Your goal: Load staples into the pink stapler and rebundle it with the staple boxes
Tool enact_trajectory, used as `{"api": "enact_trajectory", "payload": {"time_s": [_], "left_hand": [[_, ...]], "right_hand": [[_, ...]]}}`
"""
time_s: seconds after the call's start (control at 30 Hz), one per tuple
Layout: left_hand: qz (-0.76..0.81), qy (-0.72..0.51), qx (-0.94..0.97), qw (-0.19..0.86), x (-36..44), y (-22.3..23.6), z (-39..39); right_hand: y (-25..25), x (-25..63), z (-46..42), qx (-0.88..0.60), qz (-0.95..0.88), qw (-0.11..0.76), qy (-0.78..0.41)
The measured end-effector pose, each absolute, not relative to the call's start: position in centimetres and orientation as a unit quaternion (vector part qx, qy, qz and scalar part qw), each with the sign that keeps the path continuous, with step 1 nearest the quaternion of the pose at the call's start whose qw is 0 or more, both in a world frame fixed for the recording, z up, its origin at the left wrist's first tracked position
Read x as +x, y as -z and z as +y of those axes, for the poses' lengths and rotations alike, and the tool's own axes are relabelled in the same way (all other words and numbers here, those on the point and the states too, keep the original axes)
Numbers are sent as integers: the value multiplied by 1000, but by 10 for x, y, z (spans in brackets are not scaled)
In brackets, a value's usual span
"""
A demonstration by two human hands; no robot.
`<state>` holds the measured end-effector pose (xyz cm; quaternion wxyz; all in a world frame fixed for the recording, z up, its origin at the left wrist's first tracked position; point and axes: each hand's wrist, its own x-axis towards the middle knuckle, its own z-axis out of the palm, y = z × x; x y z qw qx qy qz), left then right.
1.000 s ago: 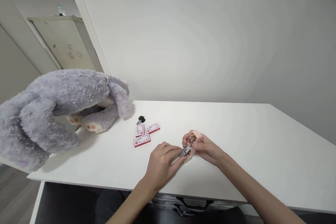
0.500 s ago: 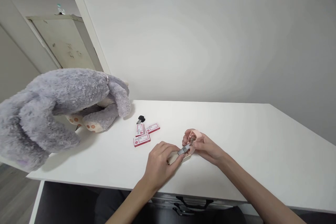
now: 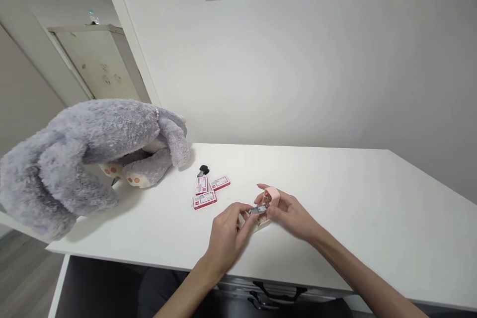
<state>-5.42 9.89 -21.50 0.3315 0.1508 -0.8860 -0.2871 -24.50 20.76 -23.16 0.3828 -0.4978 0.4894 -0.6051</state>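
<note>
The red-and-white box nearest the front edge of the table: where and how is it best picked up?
Probably by its two short ends, from above: the front box lies flat with both ends free, while the left rear box and right rear box crowd its far side.

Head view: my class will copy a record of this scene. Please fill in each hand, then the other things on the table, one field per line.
Left hand: pinches a grey metal part
Right hand: grips the pink end of what looks like a pink-and-cream stapler
Boxes: three, red-and-white, grouped on the white table
Beyond the boxes: small black-and-grey item, kind unclear
Table's left end: grey plush toy
</note>
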Motion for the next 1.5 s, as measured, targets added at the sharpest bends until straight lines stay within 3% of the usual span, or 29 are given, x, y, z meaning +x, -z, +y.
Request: {"api": "enact_trajectory", "payload": {"time_s": [0.27, 0.8, 1.23, 1.5], "left_hand": [[-889, 280, 137, 337, -55, 215, 98], [-925, 188, 151, 295, -21, 212, 72], [-929, 42, 224, 291, 6, 217, 23], [-933, 27, 242, 265, 6, 227, 20]], "right_hand": [[231, -236, 211, -571, 581, 247, 525], [232, -238, 210, -537, 648, 187, 507], [241, -240, 208, -546, 674, 158, 471], [248, -242, 208, -506, 696, 130, 493]]}}
